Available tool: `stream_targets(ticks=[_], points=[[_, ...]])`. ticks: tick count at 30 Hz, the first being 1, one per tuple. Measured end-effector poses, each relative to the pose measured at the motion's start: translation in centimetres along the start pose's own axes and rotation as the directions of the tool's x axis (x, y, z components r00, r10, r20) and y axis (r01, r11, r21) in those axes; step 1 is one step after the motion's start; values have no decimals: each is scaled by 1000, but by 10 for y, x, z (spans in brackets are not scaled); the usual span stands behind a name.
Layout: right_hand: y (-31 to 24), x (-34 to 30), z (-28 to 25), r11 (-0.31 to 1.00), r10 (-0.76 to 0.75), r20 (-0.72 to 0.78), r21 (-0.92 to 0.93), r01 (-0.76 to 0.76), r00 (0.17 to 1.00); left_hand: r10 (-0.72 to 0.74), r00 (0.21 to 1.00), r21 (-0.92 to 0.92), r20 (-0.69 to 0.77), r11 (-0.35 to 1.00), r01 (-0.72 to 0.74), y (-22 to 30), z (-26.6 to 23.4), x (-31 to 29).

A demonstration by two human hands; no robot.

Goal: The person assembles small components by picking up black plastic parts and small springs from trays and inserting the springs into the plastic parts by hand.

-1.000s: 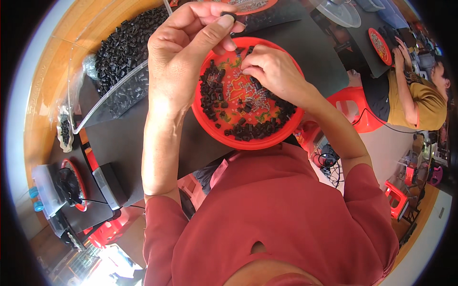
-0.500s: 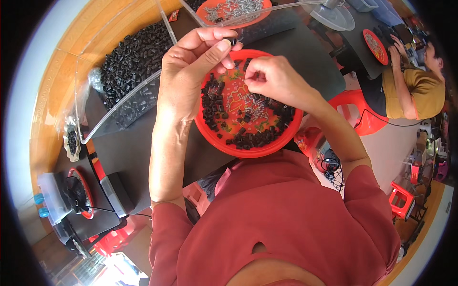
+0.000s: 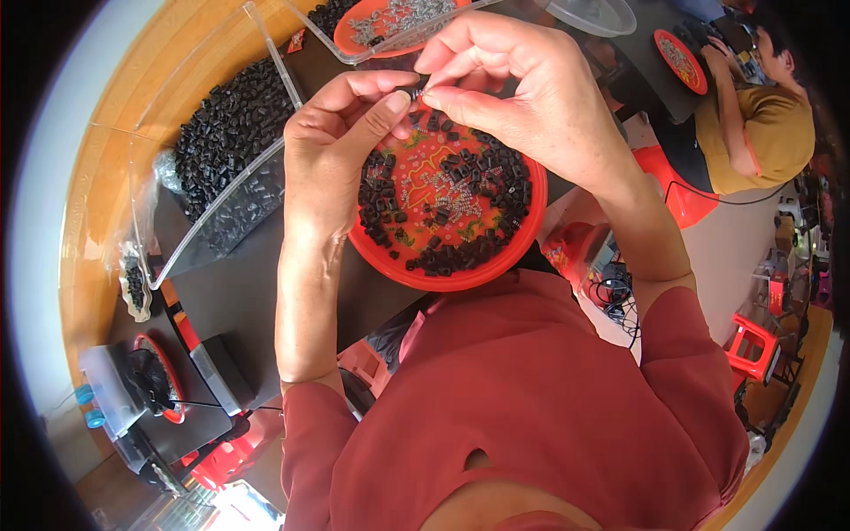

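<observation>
My left hand (image 3: 332, 142) pinches a small black plastic part (image 3: 411, 86) between thumb and fingertips, above the far side of a round red tray. Against that part, my right hand (image 3: 540, 102) holds a tiny metal spring (image 3: 420, 93) in a thumb-and-finger pinch. The fingertips of both hands nearly meet, so how deep the spring sits in the part is hidden. Below them lies the red tray (image 3: 443, 281), its floor printed with a coloured pattern. Loose springs (image 3: 456, 199) lie in its middle, ringed by many small black parts (image 3: 452, 257).
A clear plastic bin (image 3: 226, 128) heaped with black parts stands to the left. Beyond my hands sits an orange-red dish (image 3: 345, 35) of silvery metal pieces. At the right, a co-worker (image 3: 753, 142) sits by another red dish (image 3: 677, 62). Black cables (image 3: 615, 292) hang beside the table.
My right hand has risen from the tray to the black part, bringing a spring. My left hand stays raised with the part. The view has shifted slightly.
</observation>
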State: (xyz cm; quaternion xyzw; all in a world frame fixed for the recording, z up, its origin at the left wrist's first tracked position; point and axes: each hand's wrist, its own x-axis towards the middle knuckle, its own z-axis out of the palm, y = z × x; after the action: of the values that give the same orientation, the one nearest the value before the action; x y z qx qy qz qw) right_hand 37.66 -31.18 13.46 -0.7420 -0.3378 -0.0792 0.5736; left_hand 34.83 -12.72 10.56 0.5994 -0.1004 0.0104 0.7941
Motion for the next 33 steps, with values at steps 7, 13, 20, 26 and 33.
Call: stream_targets(ticks=[7, 13, 20, 26, 33], points=[[-45, 23, -11, 987, 155, 212, -72, -143, 965, 96, 995, 160, -19, 983, -92, 5, 3, -6], [-27, 21, -6, 997, 62, 156, 45, -70, 986, 4, 999, -9, 47, 1000, -4, 9, -1, -4], [50, -3, -10, 956, 169, 59, -252, -150, 984, -109, 984, -384, 140, 910, 155, 11, -13, 0], [103, -13, 14, 604, 292, 41, -782, -151, 956, -102, 987, -410, 121, 901, 143, 7, -17, 3], [102, -8, 29, 512, 335, 71, -851, -119, 940, -59, 994, -376, 96, 922, 91, 9, -19, 3]])
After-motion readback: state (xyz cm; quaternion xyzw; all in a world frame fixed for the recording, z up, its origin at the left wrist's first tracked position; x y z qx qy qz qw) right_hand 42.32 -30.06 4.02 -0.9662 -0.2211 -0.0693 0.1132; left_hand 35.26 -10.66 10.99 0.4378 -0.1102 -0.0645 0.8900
